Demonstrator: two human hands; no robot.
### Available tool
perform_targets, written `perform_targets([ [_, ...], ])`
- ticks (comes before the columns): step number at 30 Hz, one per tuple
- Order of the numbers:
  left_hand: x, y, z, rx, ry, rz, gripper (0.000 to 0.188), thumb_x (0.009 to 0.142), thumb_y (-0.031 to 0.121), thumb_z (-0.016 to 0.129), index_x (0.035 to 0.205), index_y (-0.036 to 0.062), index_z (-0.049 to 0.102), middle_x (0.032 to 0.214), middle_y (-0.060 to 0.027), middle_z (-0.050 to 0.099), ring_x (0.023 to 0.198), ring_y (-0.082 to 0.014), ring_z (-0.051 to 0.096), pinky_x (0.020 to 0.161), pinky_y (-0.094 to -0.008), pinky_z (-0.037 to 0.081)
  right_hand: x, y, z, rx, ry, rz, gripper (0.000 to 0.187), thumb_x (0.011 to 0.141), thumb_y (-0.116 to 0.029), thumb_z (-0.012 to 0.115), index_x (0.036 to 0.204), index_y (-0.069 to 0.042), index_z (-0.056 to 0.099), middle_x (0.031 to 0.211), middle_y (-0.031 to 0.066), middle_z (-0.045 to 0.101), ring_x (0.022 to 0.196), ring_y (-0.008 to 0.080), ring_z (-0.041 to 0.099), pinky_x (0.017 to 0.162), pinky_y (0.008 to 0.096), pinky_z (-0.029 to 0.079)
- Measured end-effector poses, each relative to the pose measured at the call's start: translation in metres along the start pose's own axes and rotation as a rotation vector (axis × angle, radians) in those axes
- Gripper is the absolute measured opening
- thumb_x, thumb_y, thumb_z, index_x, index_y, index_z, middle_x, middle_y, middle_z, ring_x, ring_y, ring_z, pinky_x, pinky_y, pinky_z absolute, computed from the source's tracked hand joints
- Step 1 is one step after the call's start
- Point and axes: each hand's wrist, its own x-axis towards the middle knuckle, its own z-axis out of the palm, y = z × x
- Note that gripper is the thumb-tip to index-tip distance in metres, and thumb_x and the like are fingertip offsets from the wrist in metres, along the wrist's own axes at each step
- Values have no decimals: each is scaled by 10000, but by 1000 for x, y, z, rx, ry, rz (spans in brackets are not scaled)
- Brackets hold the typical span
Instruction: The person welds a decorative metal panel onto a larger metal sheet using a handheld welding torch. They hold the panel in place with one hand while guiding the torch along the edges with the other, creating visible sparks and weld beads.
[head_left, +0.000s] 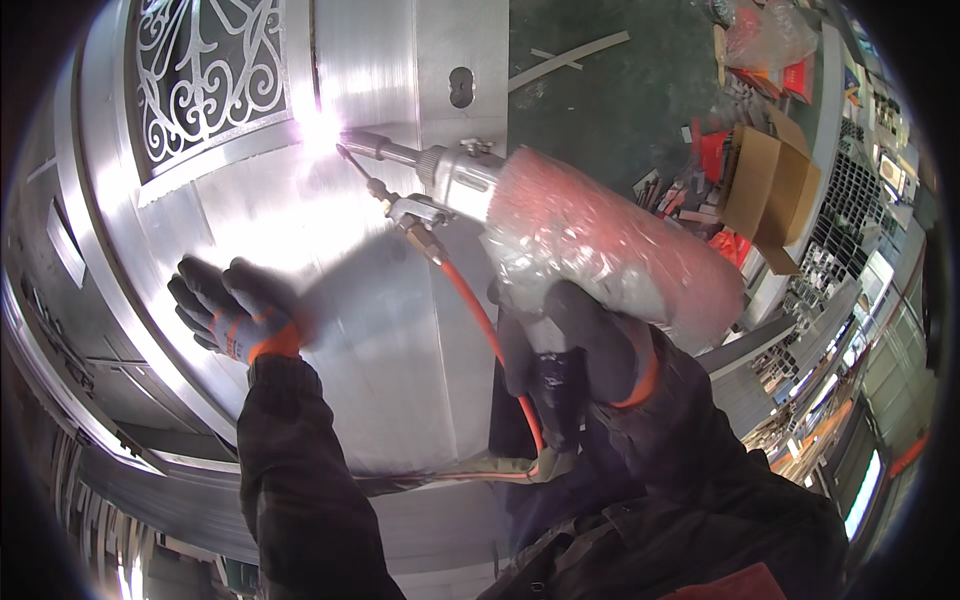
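My right hand point(590, 345), in a dark glove with an orange cuff edge, is closed round the grip of a handheld welding gun point(468, 185). Clear plastic and red wrapping point(610, 240) cover the gun's body. At its nozzle tip a white-violet glare burns on a seam of the brushed metal door panel point(390, 350), hiding the exact spot. A thin side tube with a brass fitting, fed by an orange hose point(475, 300), points at the same place. My left hand point(240, 310), gloved too, rests on the panel left of the gun, fingers stretched out.
Scrollwork point(215, 80) fills a framed opening at the panel's upper left. An oval cutout point(461, 87) lies near the panel's right edge. On the green floor point(590, 110) are metal strips, an open cardboard box point(765, 185) and scattered red packaging. Stacked square tubes point(850, 190) stand far right.
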Motion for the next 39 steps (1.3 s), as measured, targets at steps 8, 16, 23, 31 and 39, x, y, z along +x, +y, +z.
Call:
perform_targets([
  [8, 1, 1, -2, -13, -10, -3, 764, 1016, 660, 304, 1612, 182, 305, 1664, -161, 275, 1550, -352, 200, 1236, -530, 119, 9, -24, -6, -36, -26, -83, 713, 959, -625, 472, 865, 59, 650, 680, 130, 640, 584, 179, 595, 551, 281, 473],
  [16, 0, -4, -3, -13, -55, -20, 754, 1023, 647, 311, 1628, 199, 264, 1677, -151, 250, 1564, -347, 166, 1239, -518, 106, 23, -28, 13, -7, 132, -110, 542, 961, -470, 501, 938, 53, 638, 695, 109, 649, 599, 162, 593, 571, 284, 480],
  [23, -1, -5, -2, 2, -56, -23, 728, 1028, 602, 363, 1631, 209, 257, 1680, -149, 243, 1561, -357, 169, 1238, -521, 120, 34, -26, 5, 63, -32, -226, 309, 966, -234, 550, 1001, 65, 621, 755, 89, 686, 643, 149, 638, 603, 288, 524],
  [31, -2, -5, -4, 32, -51, -9, 704, 1029, 547, 397, 1633, 216, 252, 1682, -149, 241, 1560, -364, 174, 1239, -518, 130, 40, -38, 13, 46, -3, -141, 269, 1013, -193, 512, 933, 37, 626, 750, 86, 691, 659, 139, 658, 602, 283, 539],
  [39, -2, -6, -1, 17, -41, 12, 705, 1031, 545, 395, 1638, 223, 236, 1681, -138, 252, 1561, -360, 177, 1242, -496, 136, 43, -43, 23, 10, 79, -165, 312, 1045, -244, 484, 930, 11, 624, 742, 106, 676, 615, 167, 645, 582, 290, 520],
])
